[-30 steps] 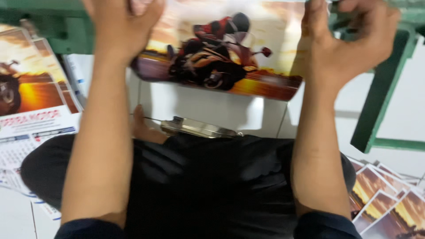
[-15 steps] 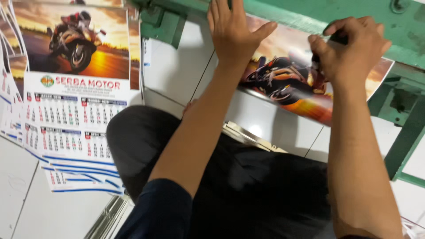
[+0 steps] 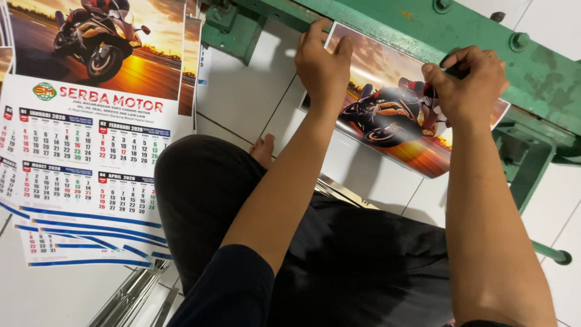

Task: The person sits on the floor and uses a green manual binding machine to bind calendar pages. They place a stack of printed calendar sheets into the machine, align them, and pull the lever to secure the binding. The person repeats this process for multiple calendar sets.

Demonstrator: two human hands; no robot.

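free: white tile floor (image 3: 254,97) | blocked: green machine frame (image 3: 532,66), calendar stack (image 3: 85,151)
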